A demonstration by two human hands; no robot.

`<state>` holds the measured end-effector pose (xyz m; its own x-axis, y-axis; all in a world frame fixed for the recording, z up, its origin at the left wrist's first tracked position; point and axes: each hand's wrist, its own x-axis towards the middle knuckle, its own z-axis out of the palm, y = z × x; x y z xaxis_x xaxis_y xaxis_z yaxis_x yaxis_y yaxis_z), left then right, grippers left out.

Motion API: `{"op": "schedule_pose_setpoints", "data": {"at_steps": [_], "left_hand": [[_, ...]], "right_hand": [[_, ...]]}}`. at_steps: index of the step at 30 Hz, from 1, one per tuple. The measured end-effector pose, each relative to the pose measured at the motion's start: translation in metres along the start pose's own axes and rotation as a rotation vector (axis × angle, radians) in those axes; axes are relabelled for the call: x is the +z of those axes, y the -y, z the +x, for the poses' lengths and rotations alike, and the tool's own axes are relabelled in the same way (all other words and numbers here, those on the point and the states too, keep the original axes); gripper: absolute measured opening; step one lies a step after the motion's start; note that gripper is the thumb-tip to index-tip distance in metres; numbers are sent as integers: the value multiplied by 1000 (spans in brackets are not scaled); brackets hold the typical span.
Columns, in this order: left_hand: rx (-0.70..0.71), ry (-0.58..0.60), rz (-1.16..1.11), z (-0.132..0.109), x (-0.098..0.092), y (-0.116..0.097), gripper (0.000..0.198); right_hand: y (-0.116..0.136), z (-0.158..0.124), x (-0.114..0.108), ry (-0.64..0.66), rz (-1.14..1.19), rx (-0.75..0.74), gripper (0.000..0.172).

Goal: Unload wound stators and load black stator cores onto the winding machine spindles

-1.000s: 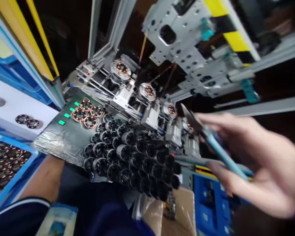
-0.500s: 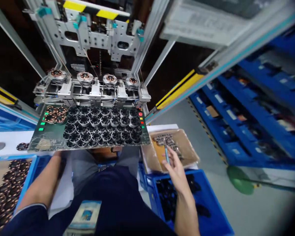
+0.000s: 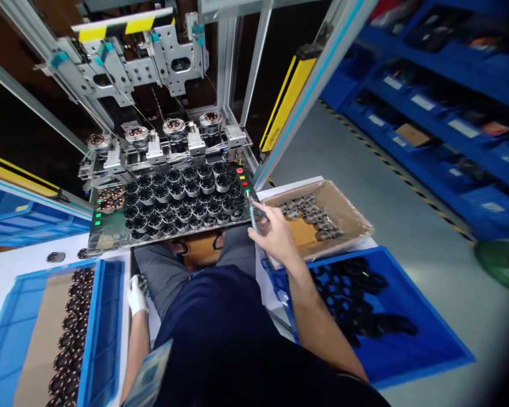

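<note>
Right hand with blue-handled tool at the panel's right edge

The right hand [image 3: 275, 234], fingers loosely curled, grips a blue-handled tool [image 3: 251, 213] at the right edge of the machine's control panel [image 3: 110, 242], beside rows of black stator cores [image 3: 182, 198]. The white-gloved left hand [image 3: 136, 294] hangs by a blue crate [image 3: 110, 316], fingers curled; whether it holds anything cannot be told.

Blue crate [image 3: 428, 345], white glove [image 3: 136, 294], yellow-black bar [image 3: 123, 25]
</note>
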<state>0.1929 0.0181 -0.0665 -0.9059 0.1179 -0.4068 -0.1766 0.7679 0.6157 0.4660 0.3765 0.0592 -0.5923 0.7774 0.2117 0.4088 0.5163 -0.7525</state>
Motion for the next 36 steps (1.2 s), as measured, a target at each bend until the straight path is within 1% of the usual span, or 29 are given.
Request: {"op": "schedule_pose_setpoints", "data": {"at_steps": [3,5,7,9,11,13,15,17,19,21,23,24,26,27,28,30,31,33,34,36], "left_hand": [[-7,32,-65,2,-7,11,42],[40,81,-105,7,-13,8,41],[117,153,-142,12,-22,-2,40],[210,231,-171,14,-33,-18,37],[302,296,-187,13,-44,-36,37],[376,341,-198,8,-57,-52,40],[416,372,-213,1,-73,-64,48],[431,385,-228,-4,-94,-77,57],[464,357,-217,-6,-122,-94,64],[534,279,-171,2,-154,-122,69],[640,164,-98,23,-182,-165,70],[712,108,-40,39,-193,-191,68],[882,-77,175,83,-206,-248,61],[940,-148,352,109,-207,-277,59],[975,-216,538,136,-205,-304,57],[985,-255,633,188,-195,-350,51],[995,-258,664,212,-187,-367,50],[1016,-258,719,250,-171,-390,46],[1032,-247,746,265,-163,-396,43],[1068,-215,792,286,-150,-404,36]], "right_hand": [[30,26,16,4,-29,-98,72],[54,49,27,7,-67,-152,72],[76,75,38,10,-120,-193,71],[94,100,49,13,-181,-224,69],[105,120,62,19,-241,-251,67],[109,133,75,33,-295,-274,62],[106,138,86,65,-342,-298,55],[101,140,90,108,-377,-332,51],[102,145,84,148,-390,-382,50],[115,162,73,185,-384,-448,52],[139,191,66,233,-374,-518,56],[154,211,67,265,-375,-548,56],[186,258,80,343,-394,-578,50],[202,282,93,384,-414,-572,46],[215,307,109,419,-446,-552,42],[233,351,145,465,-529,-493,39],[238,368,162,481,-575,-462,40],[242,394,192,510,-663,-411,41],[241,402,204,524,-702,-393,40],[237,412,217,544,-764,-376,36]]}}
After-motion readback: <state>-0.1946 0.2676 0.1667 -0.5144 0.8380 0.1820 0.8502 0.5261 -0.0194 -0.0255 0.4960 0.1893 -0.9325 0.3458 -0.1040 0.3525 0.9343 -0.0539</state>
